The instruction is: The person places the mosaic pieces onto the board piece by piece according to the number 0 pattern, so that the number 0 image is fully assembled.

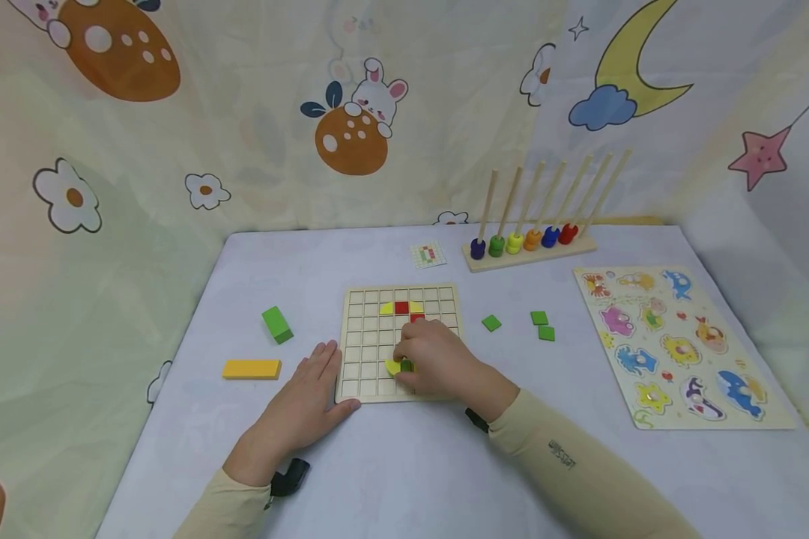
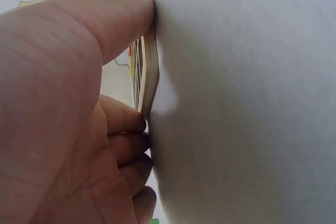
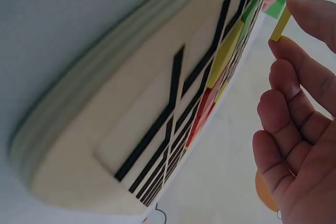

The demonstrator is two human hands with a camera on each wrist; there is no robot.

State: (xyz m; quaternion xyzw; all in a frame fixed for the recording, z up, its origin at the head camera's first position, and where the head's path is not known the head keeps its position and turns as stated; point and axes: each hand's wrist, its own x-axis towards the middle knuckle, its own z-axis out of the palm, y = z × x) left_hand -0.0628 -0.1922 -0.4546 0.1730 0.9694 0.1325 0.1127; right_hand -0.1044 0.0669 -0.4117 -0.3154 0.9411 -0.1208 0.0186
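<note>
My right hand [image 1: 438, 358] is over the lower middle of a gridded wooden board [image 1: 367, 337]. In the right wrist view its thumb and index finger pinch a thin yellow tile [image 3: 281, 25]. Next to those fingers a green tile [image 1: 407, 365] shows, partly hidden by the hand. A red square tile [image 1: 401, 308] lies between two yellow tiles in an upper row, and another red tile [image 1: 416, 318] sits just below. My left hand [image 1: 303, 393] rests at the board's left edge, fingers extended, with the thumb [image 2: 128, 19] against its near corner.
Left of the board lie a green block [image 1: 278, 324] and a yellow block [image 1: 252, 369]. Three green tiles [image 1: 491, 323] are on its right. Behind are a small pattern card [image 1: 428, 255] and a peg stacker [image 1: 529, 254]; an animal puzzle board [image 1: 688, 352] lies far right.
</note>
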